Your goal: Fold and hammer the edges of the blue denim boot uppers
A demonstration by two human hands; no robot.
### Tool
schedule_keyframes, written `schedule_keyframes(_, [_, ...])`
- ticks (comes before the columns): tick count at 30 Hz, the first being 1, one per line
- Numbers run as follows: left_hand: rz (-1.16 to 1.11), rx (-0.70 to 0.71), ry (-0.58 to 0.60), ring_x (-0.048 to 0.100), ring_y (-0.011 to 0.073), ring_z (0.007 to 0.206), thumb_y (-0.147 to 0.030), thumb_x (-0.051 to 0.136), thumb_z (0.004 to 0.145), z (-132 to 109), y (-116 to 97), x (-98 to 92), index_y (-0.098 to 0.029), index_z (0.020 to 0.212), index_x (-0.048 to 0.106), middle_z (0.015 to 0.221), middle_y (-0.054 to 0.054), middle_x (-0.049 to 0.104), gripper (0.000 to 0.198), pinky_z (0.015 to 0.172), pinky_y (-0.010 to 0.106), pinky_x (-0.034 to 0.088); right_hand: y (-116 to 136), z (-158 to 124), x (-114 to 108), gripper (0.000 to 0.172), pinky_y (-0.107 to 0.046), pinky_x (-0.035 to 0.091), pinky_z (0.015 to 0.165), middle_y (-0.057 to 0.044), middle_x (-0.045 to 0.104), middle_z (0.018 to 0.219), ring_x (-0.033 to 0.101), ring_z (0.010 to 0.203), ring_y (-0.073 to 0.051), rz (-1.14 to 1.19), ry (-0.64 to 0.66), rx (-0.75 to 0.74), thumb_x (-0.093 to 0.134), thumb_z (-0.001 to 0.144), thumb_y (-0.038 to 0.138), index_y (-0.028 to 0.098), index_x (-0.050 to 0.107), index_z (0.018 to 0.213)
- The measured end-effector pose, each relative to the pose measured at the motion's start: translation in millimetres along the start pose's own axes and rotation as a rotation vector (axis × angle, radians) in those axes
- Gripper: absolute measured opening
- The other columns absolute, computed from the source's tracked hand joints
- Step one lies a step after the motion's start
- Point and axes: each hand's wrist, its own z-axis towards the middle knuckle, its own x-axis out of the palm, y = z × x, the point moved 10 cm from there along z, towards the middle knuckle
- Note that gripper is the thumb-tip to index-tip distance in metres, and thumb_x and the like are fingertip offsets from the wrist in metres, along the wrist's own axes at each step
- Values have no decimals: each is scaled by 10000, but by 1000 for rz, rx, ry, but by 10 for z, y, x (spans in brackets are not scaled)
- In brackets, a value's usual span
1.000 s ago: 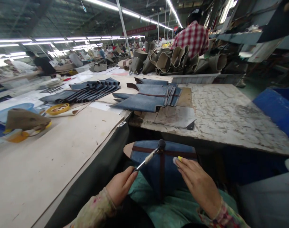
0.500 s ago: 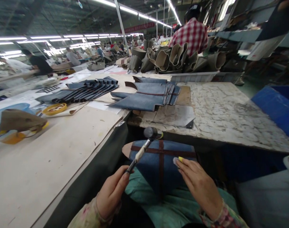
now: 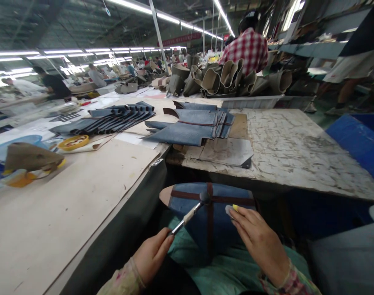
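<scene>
My left hand (image 3: 153, 254) is closed around the handle of a hammer (image 3: 188, 216). The dark hammer head rests at the crossing of two brown strips on a blue leather piece (image 3: 187, 190), or just above it; I cannot tell which. This piece lies over my lap, on green cloth (image 3: 232, 268), and has a pale tip at its left end. My right hand (image 3: 259, 235) lies flat over the right part of the leather, fingers stretched out together. Coverings, one yellow and one whitish, show on its fingertips.
Blue leather pieces lie stacked (image 3: 193, 127) and fanned out (image 3: 113, 119) on the tables ahead. A yellow dish (image 3: 73, 142) stands at the left, a blue bin (image 3: 359, 139) at the right. Behind are olive boot shafts (image 3: 211, 82) and a person in a checked shirt (image 3: 246, 49).
The hammer head has come down from above the leather's far edge onto or near the strip crossing. My left hand has dropped slightly; my right hand has hardly moved.
</scene>
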Motion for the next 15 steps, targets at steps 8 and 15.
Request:
schedule_keyframes(8, [-43,12,-152,547,153,634,-445,340,875,-42,7,-131,-186,923,546,706,24,592,333,629,234,429,0,-4,-2,308,-325,492,865,-51,602,1096,545,1013,-177,15,12,23,388,905,250,222,562,1158])
schedule_keyframes(15, [201,-96,-293,609,196,851,-497,372,826,-122,237,-705,-208,1034,555,914,39,660,401,740,238,463,-14,-17,7,312,-333,486,865,-62,598,1092,544,1017,-185,9,12,21,394,899,263,213,544,1168])
